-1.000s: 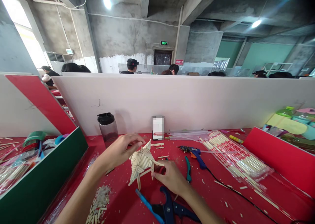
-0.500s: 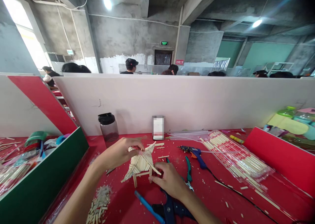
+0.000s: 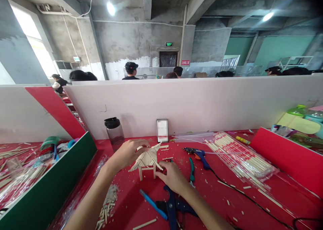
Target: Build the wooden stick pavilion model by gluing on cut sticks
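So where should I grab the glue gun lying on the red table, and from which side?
Probably by its blue handle, coming with the right hand from the near, right side. The glue gun lies with its handle slanting toward you and the dark nozzle pointing left, away from that approach. Mind the black cord trailing from the handle's end.

Far ahead of my right hand (image 3: 173, 176) and well above it, I read EXIT under Chinese characters on a green sign (image 3: 169, 44). Slightly to that hand's right, a red sign (image 3: 185, 62) bears white Chinese characters too small for me to make out.
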`<state>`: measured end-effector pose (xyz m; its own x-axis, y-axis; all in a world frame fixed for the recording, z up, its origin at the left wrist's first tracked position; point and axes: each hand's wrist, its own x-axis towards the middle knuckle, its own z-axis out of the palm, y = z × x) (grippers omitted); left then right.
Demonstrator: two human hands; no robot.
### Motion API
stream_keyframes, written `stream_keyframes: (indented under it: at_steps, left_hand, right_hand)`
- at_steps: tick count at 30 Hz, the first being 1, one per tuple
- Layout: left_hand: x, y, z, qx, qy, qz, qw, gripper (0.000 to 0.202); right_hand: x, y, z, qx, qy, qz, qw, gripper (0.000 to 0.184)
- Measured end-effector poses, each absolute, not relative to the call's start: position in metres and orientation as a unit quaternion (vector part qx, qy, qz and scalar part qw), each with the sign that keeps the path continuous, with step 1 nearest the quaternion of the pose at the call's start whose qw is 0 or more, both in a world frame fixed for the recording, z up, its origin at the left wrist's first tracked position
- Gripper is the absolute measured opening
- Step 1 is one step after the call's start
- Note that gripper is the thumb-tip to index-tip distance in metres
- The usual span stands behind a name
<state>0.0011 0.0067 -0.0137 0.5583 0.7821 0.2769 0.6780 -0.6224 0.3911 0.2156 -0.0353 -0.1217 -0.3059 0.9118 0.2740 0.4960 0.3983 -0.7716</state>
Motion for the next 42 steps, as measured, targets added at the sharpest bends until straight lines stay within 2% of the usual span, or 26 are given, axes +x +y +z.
stream_keyframes:
  at_steps: [9, 14, 17, 21, 23, 28, 33, 38, 42]
  left_hand:
    - [0.003, -0.010, -0.010, 0.863, 0.472, 0.176, 0.039, 0.031]
    - [0.004, -0.052, 0.002, 0.843, 0.482, 0.236, -0.020, 0.038]
    - [0.002, -0.091, 0.003, 0.847, 0.478, 0.226, 0.044, 0.034]
    - [-0.001, -0.130, -0.025, 0.857, 0.478, 0.097, 0.168, 0.027]
    - [-0.001, -0.140, -0.047, 0.845, 0.498, 0.060, 0.183, 0.023]
    - [0.004, -0.145, -0.094, 0.846, 0.500, 0.069, 0.173, 0.017]
    - [-0.002, -0.143, -0.117, 0.856, 0.465, 0.140, 0.179, 0.016]
    - [-0.004, -0.146, -0.121, 0.806, 0.478, 0.256, 0.238, 0.014]
    - [0.004, -0.146, -0.121, 0.758, 0.472, 0.360, 0.271, 0.018]
  right_hand:
    - [0.214, -0.036, -0.115, -0.449, -0.789, 0.268, 0.323, 0.016]
    - [0.231, -0.041, -0.103, -0.452, -0.820, 0.267, 0.226, 0.028]
    - [0.250, -0.046, -0.091, -0.455, -0.827, 0.272, 0.189, 0.026]
    - [0.270, -0.058, -0.073, -0.460, -0.827, 0.266, 0.182, 0.020]
    - [0.271, -0.068, -0.066, -0.463, -0.824, 0.263, 0.193, 0.020]
    - [0.251, -0.095, -0.068, -0.450, -0.795, 0.311, 0.264, 0.019]
    - [0.222, -0.118, -0.086, -0.433, -0.787, 0.305, 0.316, 0.015]
    - [0.207, -0.133, -0.102, -0.428, -0.816, 0.250, 0.297, 0.012]
    - [0.203, -0.134, -0.105, -0.427, -0.814, 0.229, 0.321, 0.014]
